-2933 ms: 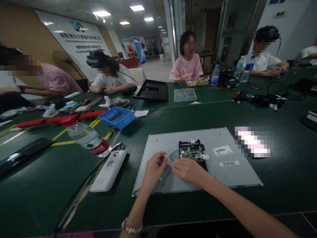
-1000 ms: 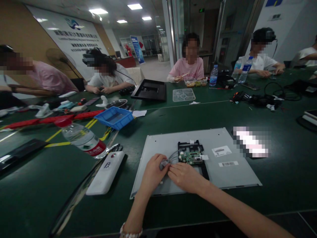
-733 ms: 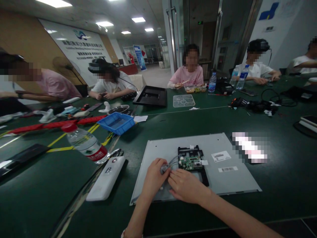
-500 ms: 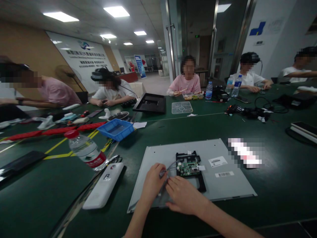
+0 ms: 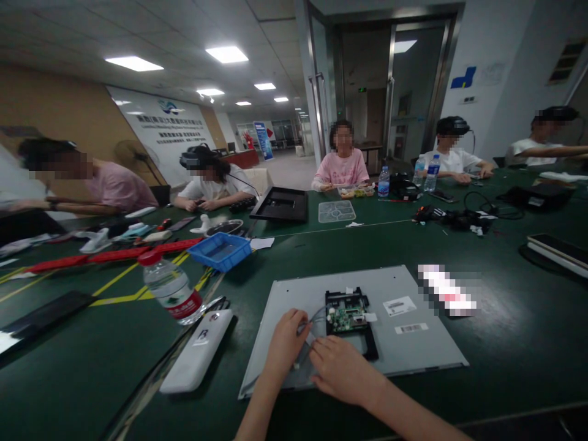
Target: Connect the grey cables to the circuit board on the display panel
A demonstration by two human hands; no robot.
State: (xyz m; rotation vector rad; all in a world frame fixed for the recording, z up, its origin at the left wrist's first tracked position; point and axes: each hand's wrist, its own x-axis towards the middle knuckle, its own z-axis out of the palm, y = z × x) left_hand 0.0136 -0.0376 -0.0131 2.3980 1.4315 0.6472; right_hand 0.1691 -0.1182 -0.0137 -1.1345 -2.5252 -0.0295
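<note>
A flat grey display panel (image 5: 390,343) lies back side up on the table before me. Mounted on it is a black bracket (image 5: 370,346) carrying a green circuit board (image 5: 345,320). A thin grey cable (image 5: 318,316) runs from the board's left edge to my hands. My left hand (image 5: 288,340) is closed, its thumb and fingers pinching the cable. Beside it, lower on the panel, my right hand (image 5: 342,369) has its fingers pressed together at the same cable. A small pale piece shows between both sets of fingertips; its kind is unclear.
Left of the panel are a white power bank (image 5: 197,352) and a water bottle (image 5: 172,291). Farther back sit a blue tray (image 5: 220,252) and a black frame (image 5: 281,211). A lit phone (image 5: 448,291) lies to the right. Several people sit around the table.
The camera view has tilted upward a little, so the scene sits lower. Both hands stay at the cable with small finger movements, and the pale piece between them shows more clearly.
</note>
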